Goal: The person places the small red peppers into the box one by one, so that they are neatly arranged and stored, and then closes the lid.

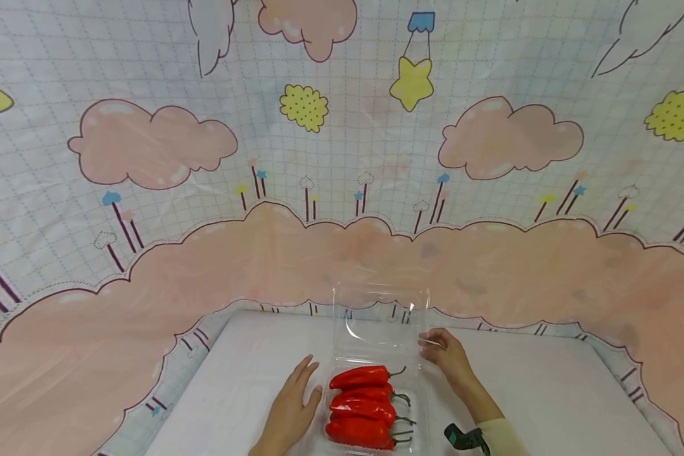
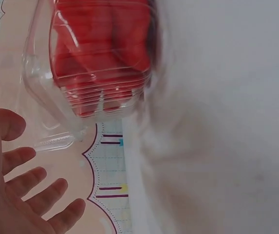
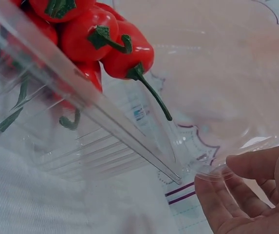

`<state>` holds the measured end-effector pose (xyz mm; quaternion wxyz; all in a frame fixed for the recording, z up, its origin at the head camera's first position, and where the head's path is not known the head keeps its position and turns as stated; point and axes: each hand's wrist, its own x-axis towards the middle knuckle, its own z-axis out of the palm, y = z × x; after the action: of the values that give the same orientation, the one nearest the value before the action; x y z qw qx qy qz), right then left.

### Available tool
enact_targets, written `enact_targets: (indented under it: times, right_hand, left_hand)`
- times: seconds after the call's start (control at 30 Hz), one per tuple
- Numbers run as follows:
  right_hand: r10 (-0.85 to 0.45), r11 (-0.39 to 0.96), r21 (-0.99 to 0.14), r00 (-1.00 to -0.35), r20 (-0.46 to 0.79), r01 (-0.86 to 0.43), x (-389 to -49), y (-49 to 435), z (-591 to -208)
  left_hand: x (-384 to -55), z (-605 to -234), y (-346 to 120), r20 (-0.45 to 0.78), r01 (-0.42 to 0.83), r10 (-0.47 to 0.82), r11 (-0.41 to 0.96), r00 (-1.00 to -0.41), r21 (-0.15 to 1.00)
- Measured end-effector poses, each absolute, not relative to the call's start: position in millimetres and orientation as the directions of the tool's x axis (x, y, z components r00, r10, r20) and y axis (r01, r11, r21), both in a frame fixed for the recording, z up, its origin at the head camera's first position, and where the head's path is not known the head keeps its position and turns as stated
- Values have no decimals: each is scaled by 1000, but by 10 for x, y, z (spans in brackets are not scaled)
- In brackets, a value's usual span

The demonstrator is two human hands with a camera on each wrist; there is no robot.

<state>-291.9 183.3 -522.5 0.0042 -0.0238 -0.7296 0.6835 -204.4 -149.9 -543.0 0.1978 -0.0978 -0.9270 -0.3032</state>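
Note:
A clear plastic clamshell box [image 1: 424,405] stands on the white table with its lid [image 1: 376,335] raised at the far side. Several red peppers [image 1: 361,408] with green stems lie side by side in it, stems toward the right. My right hand [image 1: 449,360] pinches the lid's right edge between thumb and fingers, as the right wrist view shows at the lid's rim [image 3: 212,173]. To the left of the box is my left hand [image 1: 289,402], fingers spread and holding nothing. In the left wrist view its fingers [image 2: 27,183] are beside the clear plastic.
The white table [image 1: 245,354] reaches out on both sides of the box. Behind it hangs a cloth [image 1: 319,259] printed with clouds and stars. A dark device [image 1: 464,437] is strapped at the right wrist, by the sleeve [image 1: 501,437].

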Motion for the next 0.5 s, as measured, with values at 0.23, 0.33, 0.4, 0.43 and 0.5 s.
enact_targets:
  times: [0.23,0.33,0.4,0.43,0.5]
  right_hand:
    - [34,27,-1000,-999,-9,10,-2889,1827,-5238]
    - [31,28,-1000,-1000,6,-6,-2871,1825,-5211]
    - [31,22,-1000,-999,19,-18,-2870,1818,-5202]
    - [29,19,-1000,-999,25,-24,-2868,1813,-5197]
    - [25,18,-999,-999,32,-32,-2864,1808,-5197]
  left_hand:
    - [-2164,-5190,-1440,398,327,58,683,-915,653]
    - [-2271,-5060,-1383,456,392,75,646,-887,655]
    - [-2367,-5002,-1357,498,434,82,622,-863,651]
    - [-2416,-4980,-1349,515,451,81,608,-854,653]
    - [-2503,-4945,-1335,538,473,72,582,-840,661]
